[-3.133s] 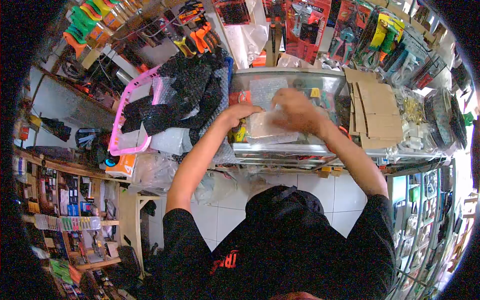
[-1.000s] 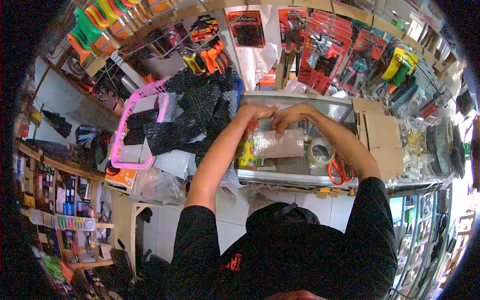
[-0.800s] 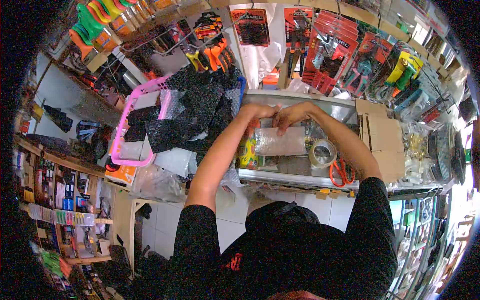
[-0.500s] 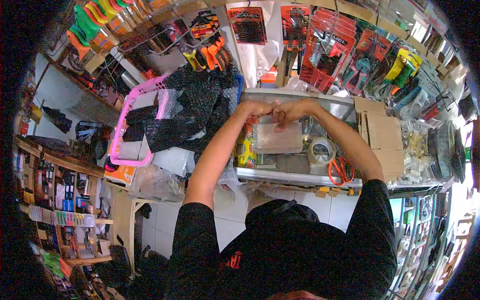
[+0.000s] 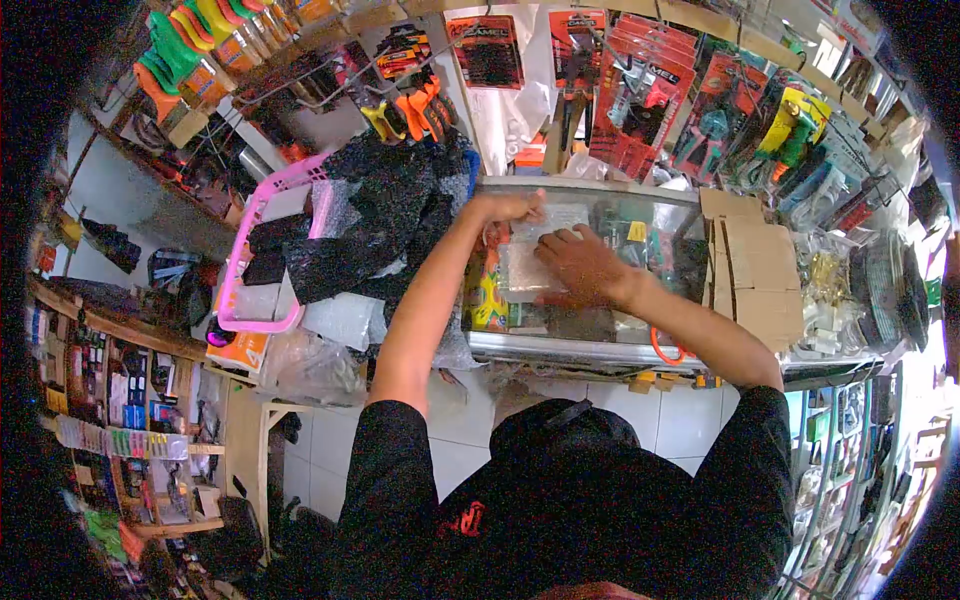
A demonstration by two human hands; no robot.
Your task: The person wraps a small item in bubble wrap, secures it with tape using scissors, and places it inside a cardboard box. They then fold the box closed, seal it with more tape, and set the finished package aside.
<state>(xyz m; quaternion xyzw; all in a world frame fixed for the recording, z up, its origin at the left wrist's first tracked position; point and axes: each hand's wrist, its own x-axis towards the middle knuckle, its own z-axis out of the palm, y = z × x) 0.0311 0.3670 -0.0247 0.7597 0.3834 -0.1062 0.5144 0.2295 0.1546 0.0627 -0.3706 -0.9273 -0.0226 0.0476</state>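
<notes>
A small flat parcel in clear bubble wrap (image 5: 522, 268) lies on the glass-topped counter (image 5: 655, 212). My right hand (image 5: 583, 268) is spread over the parcel's right side, palm down, fingers apart. At the parcel's upper left, my left hand (image 5: 508, 208) is closed, fingers together; what it grips there, if anything, is hidden. More of the clear wrap shows between the hands, towards the far edge. Orange-handled scissors (image 5: 664, 348) lie near the front edge, partly covered by my right forearm. A yellow printed packet (image 5: 490, 303) sits left of the parcel.
Left of my arms stands a pink basket (image 5: 232, 290) heaped with black bubble wrap (image 5: 385, 215). Flattened cardboard (image 5: 762, 262) lies on the right of the counter. Carded tools (image 5: 640, 95) hang above the back edge. Clear plastic bags (image 5: 318, 365) lie front left.
My hands, together over the parcel's far edge before, are now apart. The right one has come nearer and flattened onto the parcel. The tape roll no longer shows.
</notes>
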